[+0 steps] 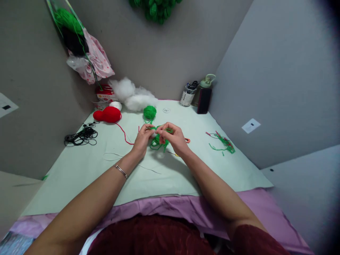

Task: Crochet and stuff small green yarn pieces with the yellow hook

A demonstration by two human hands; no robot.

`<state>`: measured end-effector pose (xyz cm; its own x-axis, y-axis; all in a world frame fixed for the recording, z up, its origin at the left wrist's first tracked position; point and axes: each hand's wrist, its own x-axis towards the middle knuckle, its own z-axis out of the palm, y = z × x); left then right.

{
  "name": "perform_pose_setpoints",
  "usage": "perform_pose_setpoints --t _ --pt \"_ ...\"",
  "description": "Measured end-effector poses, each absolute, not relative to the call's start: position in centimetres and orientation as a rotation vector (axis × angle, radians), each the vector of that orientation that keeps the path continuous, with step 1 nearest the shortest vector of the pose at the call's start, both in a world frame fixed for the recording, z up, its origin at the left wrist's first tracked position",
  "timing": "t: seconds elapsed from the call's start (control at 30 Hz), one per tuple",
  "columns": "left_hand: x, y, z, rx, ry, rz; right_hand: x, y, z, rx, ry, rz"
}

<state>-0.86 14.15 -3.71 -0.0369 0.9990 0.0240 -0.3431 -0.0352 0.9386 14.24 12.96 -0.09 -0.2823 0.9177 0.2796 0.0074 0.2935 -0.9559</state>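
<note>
Purple cloth [170,207] at the near edge, pale green mat [164,177] beyond, left hand [142,139] and right hand [172,137] pinched shut on a tangled green yarn piece [158,142], perhaps around white stuffing, green yarn ball [150,112] behind, red plush shape [108,114], fluffy white stuffing [132,95], bottle [205,95] at the back.

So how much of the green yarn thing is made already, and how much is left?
Done: a red piece lies finished-looking at the back left. In hand: the left hand and right hand pinch a small green yarn piece, still loose and tangled. Left: a green yarn ball remains, and white stuffing sits unused at the back, so it looks early.
</note>
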Motion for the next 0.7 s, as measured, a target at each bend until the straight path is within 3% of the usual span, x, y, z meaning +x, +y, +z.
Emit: perform_pose_setpoints --t 0.7 --pt "-0.6 13.9 -3.8 1.05 0.877 1.321 15.0 14.1 -1.6 -1.247 -1.855 0.737"
